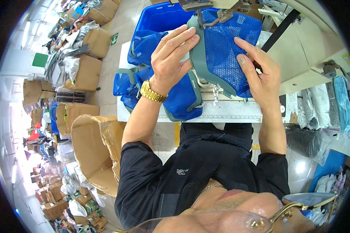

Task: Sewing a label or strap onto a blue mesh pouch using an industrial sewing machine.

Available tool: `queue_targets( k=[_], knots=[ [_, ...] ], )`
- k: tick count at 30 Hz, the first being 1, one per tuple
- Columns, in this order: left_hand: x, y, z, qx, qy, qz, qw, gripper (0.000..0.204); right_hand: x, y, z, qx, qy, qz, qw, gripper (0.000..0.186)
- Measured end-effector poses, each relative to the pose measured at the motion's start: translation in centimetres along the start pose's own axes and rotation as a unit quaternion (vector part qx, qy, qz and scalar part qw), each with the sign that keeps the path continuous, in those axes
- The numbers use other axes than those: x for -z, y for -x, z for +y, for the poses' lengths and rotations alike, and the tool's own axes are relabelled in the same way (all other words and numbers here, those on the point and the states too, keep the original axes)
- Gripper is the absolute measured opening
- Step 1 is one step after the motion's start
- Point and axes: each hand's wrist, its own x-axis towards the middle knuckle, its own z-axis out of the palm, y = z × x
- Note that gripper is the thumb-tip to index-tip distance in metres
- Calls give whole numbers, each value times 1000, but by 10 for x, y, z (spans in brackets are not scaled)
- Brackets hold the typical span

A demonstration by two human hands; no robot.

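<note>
A blue mesh fabric piece with grey-green edging (217,62) is under the sewing machine's needle and presser area (202,21). My left hand (173,58), with a gold watch at the wrist, holds its left edge: the fingers stretch over the edging and the thumb is tucked at the side. My right hand (260,72) grips the mesh on the right, thumb and index finger on top, the other fingers partly hidden beneath. A white cord dangles from the piece's lower edge. More blue mesh pieces with similar edging (181,97) lie left of it on the white table (229,112).
A blue plastic bin (151,17) stands behind the pieces. A large open cardboard box (91,149) is below left. Stacked boxes and material (87,70) line the left aisle. Bagged rolls (319,105) sit at the right, beside the machine's body (303,50).
</note>
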Motion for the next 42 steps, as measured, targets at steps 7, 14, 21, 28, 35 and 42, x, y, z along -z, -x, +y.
queue_targets(
  k=[7, 14, 21, 28, 35, 42],
  knots=[
    [-1, 1, -3, -6, -1, 3, 1000, 39, -3, -10, 6, -5, 11, 4, 1000, 27],
    [-3, -3, -4, -7, -1, 11, 1000, 38, -2, -19, 10, 19, 18, -2, 1000, 29],
    [-6, -5, -3, -6, 4, 19, 1000, 37, 4, -31, 14, -24, 5, -21, 999, 25],
    [-5, -1, 16, -19, 21, 28, 999, 33, 13, -39, 13, -9, -30, -70, 997, 28],
    [-6, -2, 10, -31, 10, 18, 999, 30, 16, -45, 15, 39, -14, -104, 994, 31],
    [-6, -5, 1, -32, -8, 11, 999, 32, 11, -45, 18, 18, -26, -121, 992, 30]
  ],
)
